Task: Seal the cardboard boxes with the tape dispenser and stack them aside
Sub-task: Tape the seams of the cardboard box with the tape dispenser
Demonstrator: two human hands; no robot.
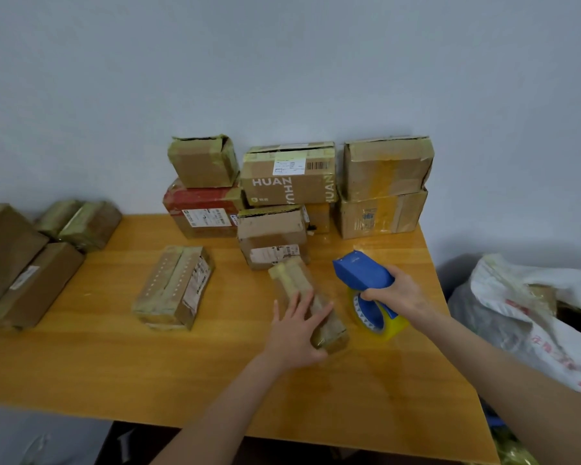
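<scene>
A narrow cardboard box (294, 280) wrapped in yellowish tape lies on the wooden table (148, 370) in front of me. My left hand (296, 333) rests flat on its near half, fingers spread and fairly straight. My right hand (399, 295) grips the handle of the blue tape dispenser (363, 271), which carries a yellow tape roll (381, 318) and hovers just right of the box. Another taped box (175, 286) lies to the left.
Several boxes are stacked against the wall at the back, among them a "HUAN" box (289, 179) and a red-topped box (203, 211). More boxes (21, 266) sit at the table's left end. A white sack (530, 317) stands off the table's right edge.
</scene>
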